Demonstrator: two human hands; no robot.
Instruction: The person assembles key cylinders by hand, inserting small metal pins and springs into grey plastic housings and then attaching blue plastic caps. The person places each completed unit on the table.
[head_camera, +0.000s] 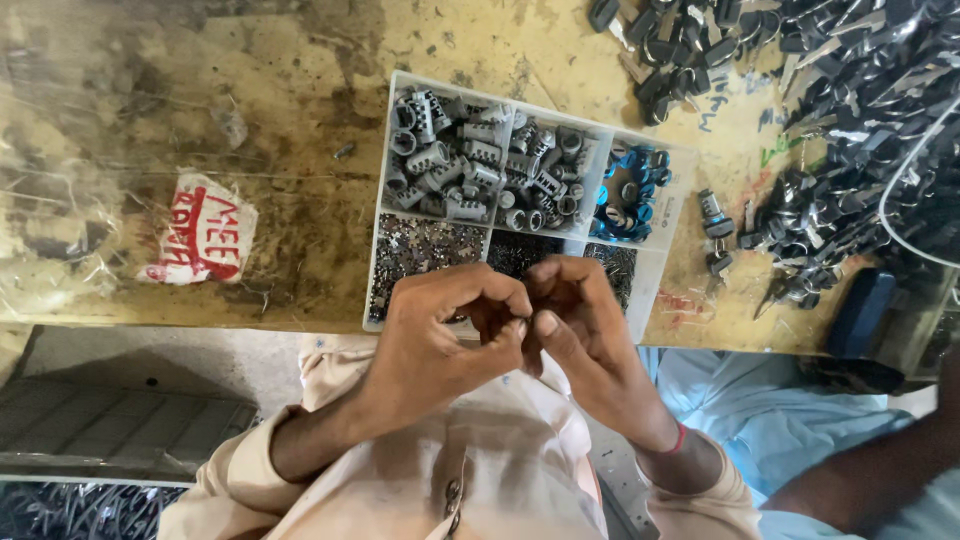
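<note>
Grey metal cylinders (450, 165), white plastic tray (385, 150)

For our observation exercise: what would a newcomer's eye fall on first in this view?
First, the two hands, left hand and right hand, pressed together at centre, fingers pinching something too small to make out. Just beyond them lies a white compartment tray with grey metal cylinders and blue-ringed parts. A dark heap of keys fills the upper right.

The left half of the worn, yellowed wooden bench (300, 60) lies open for passing, apart from a crumpled white-and-red paper scrap (198, 241). The centre is blocked by a white plastic compartment tray (652, 300). Heaps of dark metal keys (850, 90) crowd the upper right, seemingly leaving only narrow gaps.
</note>
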